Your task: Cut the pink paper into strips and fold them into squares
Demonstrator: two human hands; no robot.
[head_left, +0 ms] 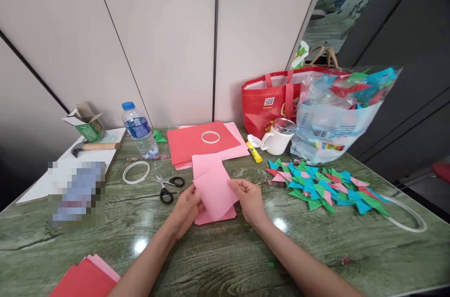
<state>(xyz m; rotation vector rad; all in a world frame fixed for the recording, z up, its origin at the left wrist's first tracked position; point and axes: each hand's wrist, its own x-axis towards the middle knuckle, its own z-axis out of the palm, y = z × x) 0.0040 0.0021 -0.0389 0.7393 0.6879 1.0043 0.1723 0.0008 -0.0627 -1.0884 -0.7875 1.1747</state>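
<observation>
Between my two hands is a square sheet of pink paper, slightly tilted over a stack of pink paper on the table. My right hand pinches the sheet's right corner between thumb and fingers. At the left edge, my left hand has its fingers closed on the same sheet, with the fingertips partly behind the paper. Black-handled scissors lie with blades parted just left of my left hand. Behind the stack are larger red sheets with a white tape ring on top.
Folded paper triangles spread at right, before a filled plastic bag. A white mug, glue stick and red bag stand behind. Left are a water bottle, tape ring, hammer and red paper.
</observation>
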